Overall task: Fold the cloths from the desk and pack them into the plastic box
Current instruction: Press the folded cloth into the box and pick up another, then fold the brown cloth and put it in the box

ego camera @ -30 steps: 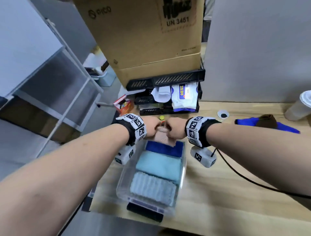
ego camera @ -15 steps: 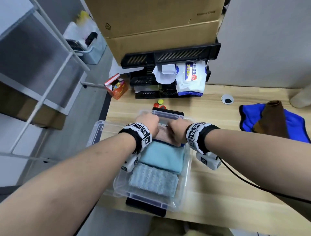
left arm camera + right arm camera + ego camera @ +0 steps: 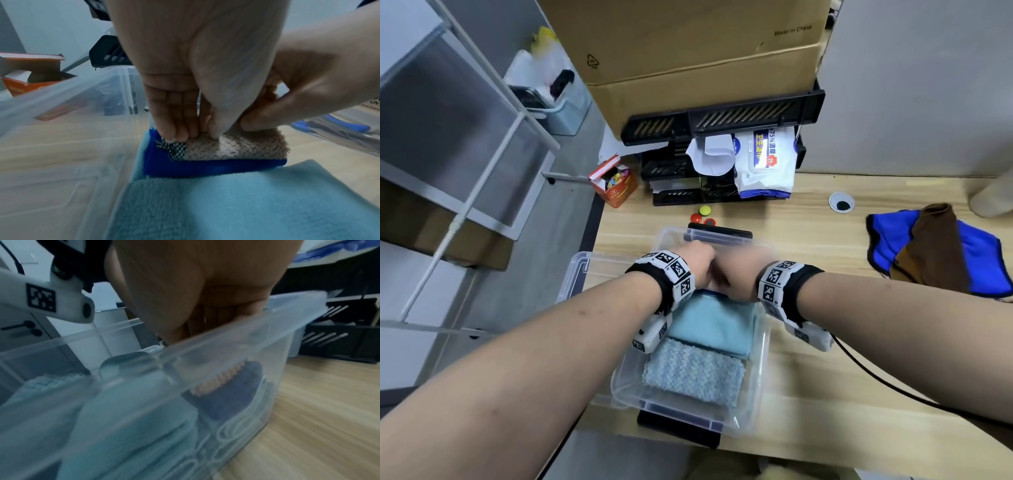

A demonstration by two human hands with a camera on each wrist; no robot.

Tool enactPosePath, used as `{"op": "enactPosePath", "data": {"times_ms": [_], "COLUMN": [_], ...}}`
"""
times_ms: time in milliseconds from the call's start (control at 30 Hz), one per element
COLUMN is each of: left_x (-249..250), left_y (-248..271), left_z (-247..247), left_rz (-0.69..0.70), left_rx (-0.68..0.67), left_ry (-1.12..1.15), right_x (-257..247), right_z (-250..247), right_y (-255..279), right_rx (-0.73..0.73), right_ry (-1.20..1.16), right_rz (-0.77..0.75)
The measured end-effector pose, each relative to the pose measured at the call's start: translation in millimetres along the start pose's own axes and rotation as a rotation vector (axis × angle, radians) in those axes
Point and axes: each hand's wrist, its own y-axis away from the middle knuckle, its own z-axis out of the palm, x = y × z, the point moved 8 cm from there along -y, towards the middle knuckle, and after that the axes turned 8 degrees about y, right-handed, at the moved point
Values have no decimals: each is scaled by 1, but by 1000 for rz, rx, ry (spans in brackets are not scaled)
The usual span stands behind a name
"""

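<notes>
Your left hand (image 3: 185, 68) is pressing straight fingers (image 3: 174, 116) down onto the folded beige looped-pile cloth (image 3: 236, 147); your right hand (image 3: 308, 84) is pinching that cloth's far edge between thumb and fingers. The cloth is lying on a folded deep-blue fleece cloth (image 3: 213, 167) at the far end of the clear plastic box (image 3: 760, 370). Nearer you are sitting a smooth pale-teal folded cloth (image 3: 712, 325) and a nubby light-blue one (image 3: 695, 373). On the wooden bench (image 3: 859, 394), crumpled blue and brown cloths (image 3: 935, 250) are lying well apart.
</notes>
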Motion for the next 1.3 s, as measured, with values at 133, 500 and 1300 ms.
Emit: {"op": "enactPosePath", "data": {"times_ms": [133, 500, 1300], "left_x": [-2, 37, 287], "left_y": [-5, 8, -128], "left_z": [8, -59, -17], "left_rz": [-44, -110, 106], "left_rx": [-35, 3, -174], "left_ry": [19, -112, -154], "right_x": [-5, 27, 316], "right_z": [21, -30, 190], "right_y": [0, 34, 204], "right_rx": [-147, -5, -179], "right_ry": [-55, -131, -440], "right_rz": [-46, -61, 713]}}
